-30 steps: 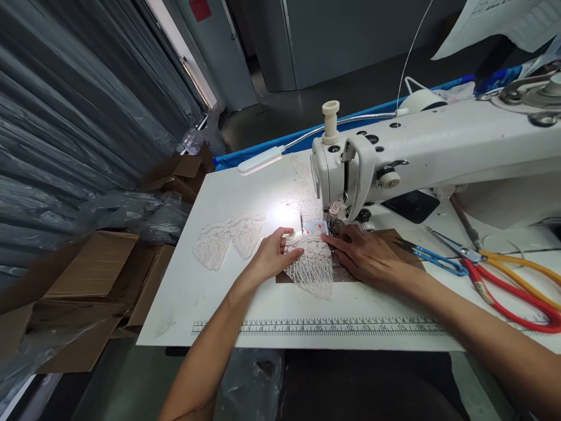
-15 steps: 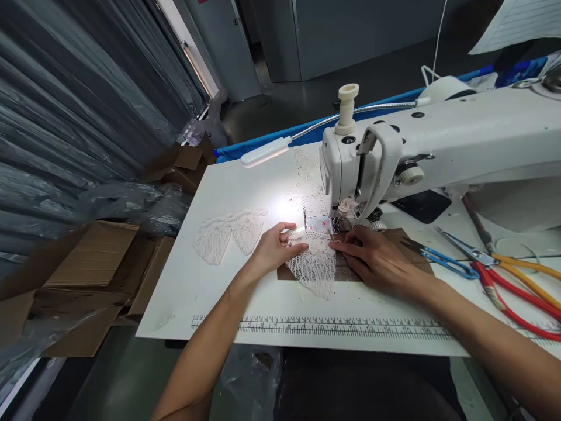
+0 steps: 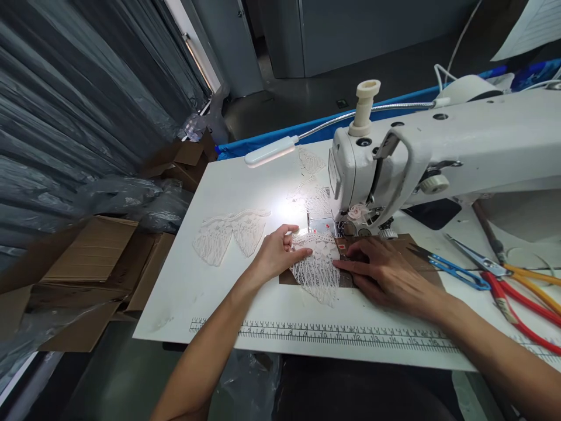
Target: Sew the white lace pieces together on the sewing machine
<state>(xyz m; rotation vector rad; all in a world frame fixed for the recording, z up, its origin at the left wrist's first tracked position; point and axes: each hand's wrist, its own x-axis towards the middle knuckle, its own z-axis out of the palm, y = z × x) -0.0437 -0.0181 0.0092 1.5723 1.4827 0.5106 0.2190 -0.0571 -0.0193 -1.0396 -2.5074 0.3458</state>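
Observation:
A white lace piece (image 3: 316,272) lies over a brown sheet (image 3: 407,248) just in front of the sewing machine's needle area. My left hand (image 3: 278,251) grips the lace's left upper edge between thumb and fingers. The index fingertip of my right hand (image 3: 381,269) touches the lace's right edge; its other fingers are partly bent over the brown sheet, with nothing in them. More lace lies behind, joined or close to the needle plate (image 3: 322,225). A separate two-lobed lace piece (image 3: 232,231) rests flat to the left.
The white sewing machine (image 3: 473,137) stands at the right, with a lamp (image 3: 270,152) beside its head. Blue snips (image 3: 458,272) and red-and-orange-handled scissors (image 3: 504,275) lie at right. A printed ruler (image 3: 324,335) runs along the front edge. Cardboard boxes (image 3: 92,248) stand left of the table.
The view has shifted slightly. My right index finger has slid down the lace's right edge, and the other fingers have drawn back from the needle area. My left hand keeps its grip.

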